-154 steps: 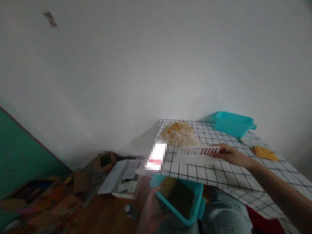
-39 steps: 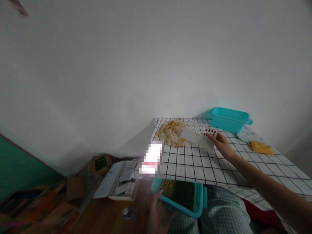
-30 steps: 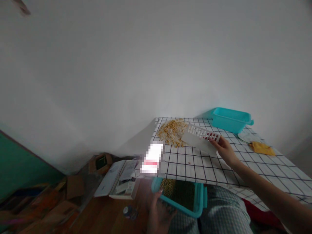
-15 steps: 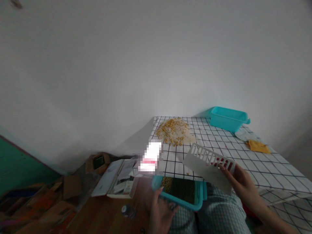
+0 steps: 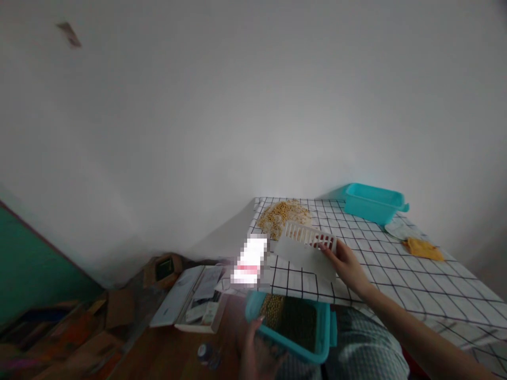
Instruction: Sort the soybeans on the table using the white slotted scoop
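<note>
My right hand (image 5: 346, 264) grips a white slotted plastic scraper (image 5: 306, 248) by its right end and holds it over the checked tablecloth (image 5: 368, 269), just in front of a pile of yellow beans and white grains (image 5: 283, 215). My left hand (image 5: 257, 351) holds the near left edge of a teal tub (image 5: 293, 330) below the table's edge, over my lap. The tub contains yellow and dark green beans.
A second teal tub (image 5: 374, 202) stands at the far side of the table, with an orange cloth (image 5: 423, 248) and a pale bag (image 5: 400, 228) nearby. A blurred white patch (image 5: 250, 260) covers the table corner. Boxes, papers and a small bottle (image 5: 208, 354) lie on the wooden floor at left.
My right hand, which had drawn the scraper back toward the table's near edge half a second ago, has moved it forward and left again, close to the bean pile. The left hand keeps hold of the tub.
</note>
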`<act>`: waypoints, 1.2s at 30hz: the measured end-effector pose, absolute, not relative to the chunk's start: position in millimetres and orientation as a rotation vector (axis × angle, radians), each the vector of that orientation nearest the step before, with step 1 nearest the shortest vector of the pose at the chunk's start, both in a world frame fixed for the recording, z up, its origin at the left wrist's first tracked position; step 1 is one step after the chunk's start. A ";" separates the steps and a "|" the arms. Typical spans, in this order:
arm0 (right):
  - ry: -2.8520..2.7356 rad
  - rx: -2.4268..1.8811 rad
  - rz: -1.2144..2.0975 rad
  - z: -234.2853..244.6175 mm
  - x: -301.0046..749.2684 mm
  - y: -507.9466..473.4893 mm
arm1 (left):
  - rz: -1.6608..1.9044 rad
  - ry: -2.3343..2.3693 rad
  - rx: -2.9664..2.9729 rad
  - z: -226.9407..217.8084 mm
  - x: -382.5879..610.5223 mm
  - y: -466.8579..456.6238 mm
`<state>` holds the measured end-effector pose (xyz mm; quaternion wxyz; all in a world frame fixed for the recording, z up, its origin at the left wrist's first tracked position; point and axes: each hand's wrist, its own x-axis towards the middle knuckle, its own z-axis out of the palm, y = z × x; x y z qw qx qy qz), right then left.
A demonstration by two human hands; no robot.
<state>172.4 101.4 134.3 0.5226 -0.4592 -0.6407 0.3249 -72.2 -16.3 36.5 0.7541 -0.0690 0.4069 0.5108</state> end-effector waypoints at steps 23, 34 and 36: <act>-2.077 -0.882 0.698 158.5 165.1 99.1 | 1.092 0.930 0.031 33.4 -88.0 -20.7; -1.927 -1.019 0.802 155.3 202.1 76.8 | 1.098 0.920 0.007 42.1 -88.2 -23.1; -1.750 -1.079 0.770 152.0 212.1 86.9 | 1.105 0.887 0.002 41.7 -87.0 -22.5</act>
